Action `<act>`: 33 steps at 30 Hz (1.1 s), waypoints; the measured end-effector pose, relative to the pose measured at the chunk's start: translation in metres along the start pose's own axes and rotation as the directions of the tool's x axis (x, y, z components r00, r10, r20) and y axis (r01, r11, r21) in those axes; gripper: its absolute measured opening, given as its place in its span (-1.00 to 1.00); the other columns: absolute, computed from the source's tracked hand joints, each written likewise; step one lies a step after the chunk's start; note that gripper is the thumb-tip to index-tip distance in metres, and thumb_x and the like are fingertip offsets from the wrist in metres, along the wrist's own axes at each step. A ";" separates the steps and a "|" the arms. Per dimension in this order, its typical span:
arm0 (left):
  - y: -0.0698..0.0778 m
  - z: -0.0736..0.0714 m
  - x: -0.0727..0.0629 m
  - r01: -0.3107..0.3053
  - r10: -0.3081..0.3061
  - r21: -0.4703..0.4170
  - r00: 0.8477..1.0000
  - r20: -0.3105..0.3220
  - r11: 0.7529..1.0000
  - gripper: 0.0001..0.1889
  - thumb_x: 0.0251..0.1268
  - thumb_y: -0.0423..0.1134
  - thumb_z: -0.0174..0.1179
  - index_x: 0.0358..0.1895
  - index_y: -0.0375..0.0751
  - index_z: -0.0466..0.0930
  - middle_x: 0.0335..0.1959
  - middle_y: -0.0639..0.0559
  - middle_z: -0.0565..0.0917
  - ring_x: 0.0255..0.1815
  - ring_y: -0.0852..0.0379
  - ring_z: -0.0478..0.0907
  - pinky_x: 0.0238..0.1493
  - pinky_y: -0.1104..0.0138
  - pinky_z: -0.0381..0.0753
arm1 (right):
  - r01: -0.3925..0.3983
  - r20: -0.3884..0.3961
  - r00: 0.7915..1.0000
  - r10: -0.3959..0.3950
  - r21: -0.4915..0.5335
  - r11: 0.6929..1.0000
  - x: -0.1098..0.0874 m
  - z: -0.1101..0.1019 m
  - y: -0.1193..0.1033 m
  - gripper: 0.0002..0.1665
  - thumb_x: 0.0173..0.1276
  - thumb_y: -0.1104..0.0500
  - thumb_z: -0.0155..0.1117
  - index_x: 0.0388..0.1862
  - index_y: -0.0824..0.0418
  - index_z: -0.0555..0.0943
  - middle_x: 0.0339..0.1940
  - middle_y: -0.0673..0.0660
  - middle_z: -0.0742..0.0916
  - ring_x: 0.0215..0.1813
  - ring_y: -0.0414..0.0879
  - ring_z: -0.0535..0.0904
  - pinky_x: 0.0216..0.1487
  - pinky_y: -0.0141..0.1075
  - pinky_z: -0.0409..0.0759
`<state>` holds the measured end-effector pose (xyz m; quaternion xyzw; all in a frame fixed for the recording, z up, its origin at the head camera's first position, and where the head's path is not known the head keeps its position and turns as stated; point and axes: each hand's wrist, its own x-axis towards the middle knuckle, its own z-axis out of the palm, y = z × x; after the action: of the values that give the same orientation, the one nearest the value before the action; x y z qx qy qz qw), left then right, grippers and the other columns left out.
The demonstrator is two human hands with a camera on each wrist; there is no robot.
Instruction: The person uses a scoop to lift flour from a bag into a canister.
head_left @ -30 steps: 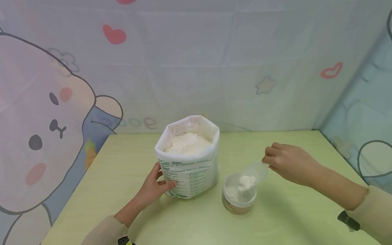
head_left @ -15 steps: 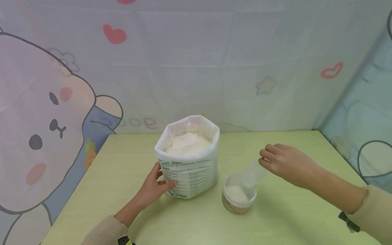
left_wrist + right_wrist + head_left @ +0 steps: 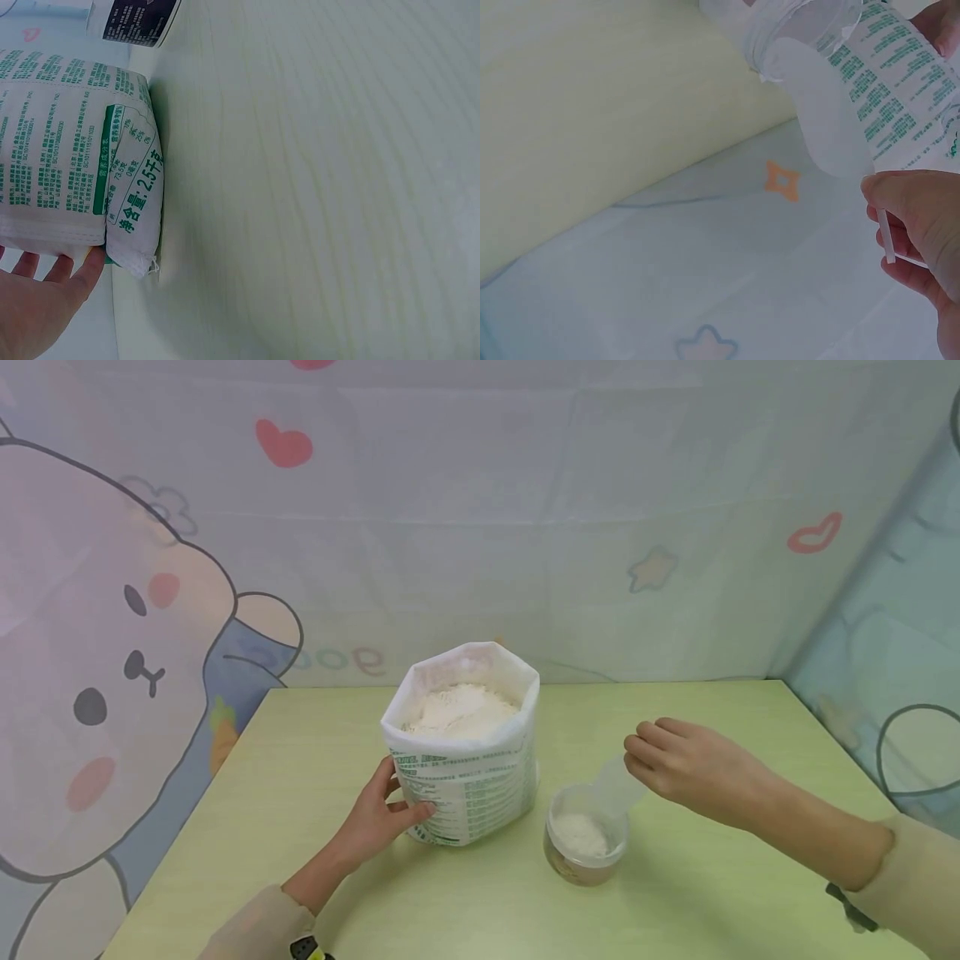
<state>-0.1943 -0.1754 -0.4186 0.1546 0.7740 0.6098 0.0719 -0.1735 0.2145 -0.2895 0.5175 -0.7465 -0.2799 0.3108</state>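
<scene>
Bag: upright on the table, mouth open, powder inside — likely heavy and soft-walled, apt to slump; best steadied low on both sides. The left hand rests spread against it, thumb on the front.
Jar: upright beside the bag, apart from it; probably light, smooth, stiff — take it round the wall.
Scoop: tilted at the jar's mouth, handle pinched in the right hand; probably light, easily bent.

pale green table | open white bag, upright | round jar, upright, near the bag
</scene>
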 end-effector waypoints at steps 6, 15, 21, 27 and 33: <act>0.001 0.000 0.000 0.000 0.000 0.003 1.000 0.002 1.000 -0.27 0.10 -0.18 0.31 0.29 0.23 0.09 0.20 0.08 0.32 0.24 -0.07 0.28 0.04 0.13 0.53 | -0.054 0.011 0.999 0.053 0.075 0.996 -0.003 0.002 0.001 -0.49 -0.37 0.41 0.59 -0.35 0.31 0.54 -0.35 0.13 0.56 -0.31 -0.01 0.43 -0.29 -0.33 0.51; -0.006 -0.001 0.002 -0.002 0.002 0.006 1.000 -0.010 1.000 -0.26 0.08 -0.15 0.33 0.28 0.29 0.09 0.19 0.12 0.33 0.23 -0.05 0.30 0.03 0.14 0.54 | -0.201 0.034 0.979 0.199 0.252 0.947 -0.012 0.016 0.002 -0.63 -0.28 0.45 0.50 -0.41 0.26 0.60 -0.48 0.04 0.55 -0.42 -0.10 0.41 -0.44 -0.39 0.49; -0.007 -0.001 0.002 -0.003 0.003 0.007 1.000 -0.009 1.000 -0.27 0.08 -0.15 0.33 0.28 0.28 0.10 0.19 0.12 0.33 0.22 -0.05 0.30 0.03 0.15 0.54 | -0.233 0.043 0.972 0.230 0.300 0.925 -0.020 0.025 0.005 -0.61 -0.31 0.34 0.56 -0.42 0.19 0.60 -0.48 0.00 0.56 -0.40 -0.12 0.45 -0.43 -0.38 0.53; -0.006 -0.001 0.003 0.007 -0.007 0.009 1.000 -0.012 1.000 -0.28 0.08 -0.16 0.33 0.26 0.27 0.11 0.18 0.12 0.33 0.22 -0.04 0.30 0.03 0.16 0.54 | -0.324 0.098 0.945 0.312 0.412 0.852 -0.029 0.031 0.006 -0.62 -0.23 0.31 0.54 -0.38 0.10 0.60 -0.43 -0.07 0.56 -0.37 -0.16 0.47 -0.48 -0.39 0.52; -0.005 -0.001 0.002 0.015 -0.015 0.000 1.000 -0.013 1.000 -0.28 0.08 -0.16 0.33 0.26 0.26 0.12 0.18 0.12 0.33 0.23 -0.05 0.30 0.02 0.16 0.55 | -0.425 0.182 0.903 0.390 0.526 0.737 -0.036 0.037 0.005 -0.66 -0.14 0.27 0.50 -0.35 0.02 0.63 -0.38 -0.16 0.60 -0.36 -0.24 0.53 -0.49 -0.41 0.51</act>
<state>-0.1975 -0.1762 -0.4234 0.1449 0.7757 0.6101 0.0715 -0.1950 0.2541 -0.3161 0.4002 -0.8987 0.0077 0.1790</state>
